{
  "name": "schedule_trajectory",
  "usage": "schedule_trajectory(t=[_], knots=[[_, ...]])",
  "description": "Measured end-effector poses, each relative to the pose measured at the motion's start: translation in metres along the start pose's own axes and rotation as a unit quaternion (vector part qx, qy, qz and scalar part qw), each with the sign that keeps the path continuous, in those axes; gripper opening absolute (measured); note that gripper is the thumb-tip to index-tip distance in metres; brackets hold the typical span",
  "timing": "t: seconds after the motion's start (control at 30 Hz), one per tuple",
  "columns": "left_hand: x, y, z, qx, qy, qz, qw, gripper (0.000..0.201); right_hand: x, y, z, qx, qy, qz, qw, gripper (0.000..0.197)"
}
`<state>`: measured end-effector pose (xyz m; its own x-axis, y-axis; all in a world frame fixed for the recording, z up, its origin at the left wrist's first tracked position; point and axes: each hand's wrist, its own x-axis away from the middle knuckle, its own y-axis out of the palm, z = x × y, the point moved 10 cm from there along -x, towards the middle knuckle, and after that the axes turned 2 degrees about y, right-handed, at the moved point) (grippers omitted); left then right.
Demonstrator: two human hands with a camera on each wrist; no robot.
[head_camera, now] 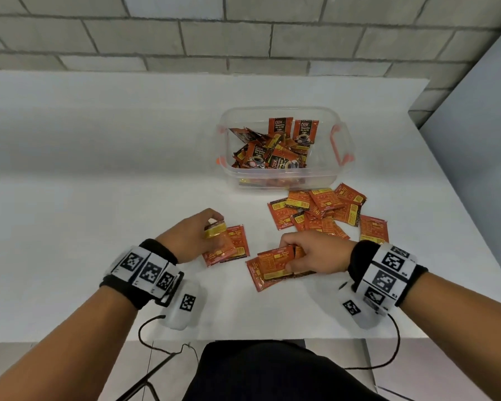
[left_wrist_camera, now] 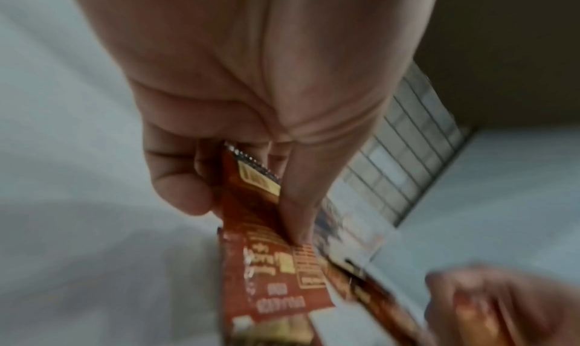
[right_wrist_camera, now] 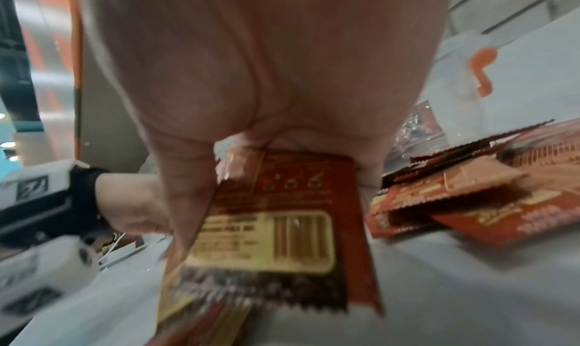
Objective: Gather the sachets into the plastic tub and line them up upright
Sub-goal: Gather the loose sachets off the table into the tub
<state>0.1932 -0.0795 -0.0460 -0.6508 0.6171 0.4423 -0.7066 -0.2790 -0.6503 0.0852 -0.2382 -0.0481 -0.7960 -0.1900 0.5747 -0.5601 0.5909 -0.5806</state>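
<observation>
A good share of the coffee sachets (head_camera: 275, 149) has already been placed in the clear plastic tub (head_camera: 344, 166), which stands on the white surface (head_camera: 99, 169) towards the wall. Most of them lie jumbled and tilted there; only two at the far side are seen leaning roughly upright, so the lining-up is judged barely begun.

A loose pile of sachets (head_camera: 324, 209) remains on the surface just in front of the tub, overlapping one another and mostly back side up. Nearer the person, two smaller groups are being collected. The left hand (head_camera: 185, 238) is closed on a small stack of sachets (head_camera: 223, 244), pinched between thumb and fingers with its edge raised from the surface. The right hand (head_camera: 315, 253) is clamped on a second bunch of sachets (head_camera: 272, 264), the thumb pressed on the top one; in the right wrist view this grip is shown clearly, though blurred.

Gathering is judged to be somewhat past halfway. What is left: both held bunches and the loose pile are to be moved into the tub, and everything inside is to be stood on edge in rows.
</observation>
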Motion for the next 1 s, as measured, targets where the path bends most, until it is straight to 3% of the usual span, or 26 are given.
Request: schedule_trajectory(t=[0.17, 0.3, 0.4, 0.53, 0.67, 0.73, 0.83, 1.0], knots=[[-0.02, 0.029, -0.005, -0.164, -0.019, -0.016, 0.986, 0.059, -0.008, 0.005, -0.002, 0.088, 0.039, -0.015, 0.995, 0.021], [-0.024, 0.023, -0.004, -0.229, -0.026, 0.02, 0.973, 0.062, -0.016, 0.002, -0.005, 0.116, 0.047, 0.041, 0.991, 0.061], [-0.025, 0.021, -0.003, -0.212, -0.021, 0.031, 0.977, 0.06, -0.018, 0.004, -0.014, 0.119, 0.016, 0.056, 0.991, 0.069], [-0.026, 0.026, -0.004, -0.124, -0.02, 0.004, 0.992, 0.053, -0.023, 0.031, -0.032, 0.156, -0.051, -0.001, 0.986, 0.08], [-0.025, 0.026, -0.001, -0.075, -0.012, -0.01, 0.997, 0.053, -0.029, 0.041, -0.031, 0.218, -0.061, -0.006, 0.974, 0.089], [-0.027, 0.024, -0.001, -0.066, -0.008, -0.006, 0.998, 0.041, -0.03, 0.04, -0.029, 0.222, -0.059, -0.002, 0.973, 0.092], [-0.03, 0.021, -0.003, -0.063, -0.019, 0.002, 0.998, 0.027, -0.031, 0.036, -0.028, 0.235, -0.05, 0.01, 0.971, 0.091], [-0.037, 0.012, -0.01, -0.049, -0.045, 0.036, 0.997, 0.029, -0.031, 0.035, -0.027, 0.211, -0.055, 0.02, 0.976, 0.072]])
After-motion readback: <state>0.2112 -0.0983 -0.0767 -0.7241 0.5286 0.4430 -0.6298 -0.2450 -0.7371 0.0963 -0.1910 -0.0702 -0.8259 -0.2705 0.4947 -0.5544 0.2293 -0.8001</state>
